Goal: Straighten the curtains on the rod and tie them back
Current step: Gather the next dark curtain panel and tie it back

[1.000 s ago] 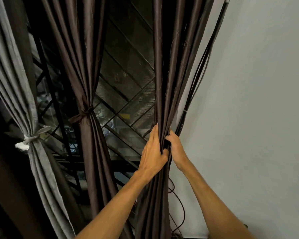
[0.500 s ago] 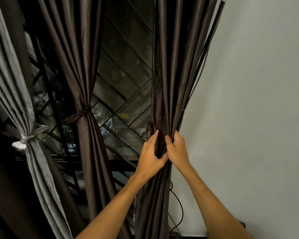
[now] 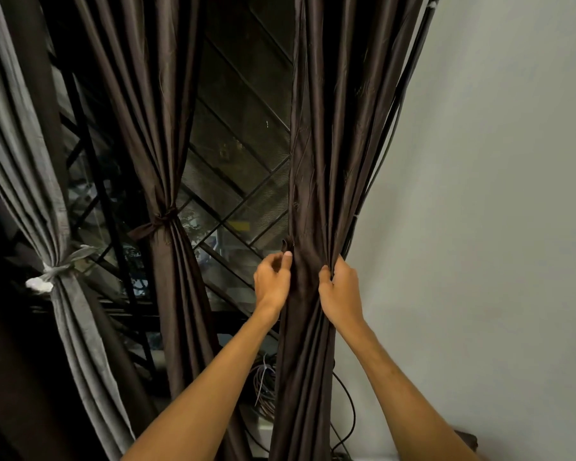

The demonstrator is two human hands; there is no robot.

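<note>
Right brown curtain (image 3: 323, 161), beside the wall (image 3: 479, 194): gathered, untied. Your left hand (image 3: 272, 282) pinches what looks like its tie (image 3: 286, 245); your right hand (image 3: 341, 289) grips the folds. Next: wrap tie round bundle, knot.

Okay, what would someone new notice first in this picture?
The left hand and right hand stand out at centre, bunching an untied dark brown satin curtain beside the plain pale wall. Left of it, a second brown satin curtain and a grey fabric curtain hang already tied at the waist.
</note>
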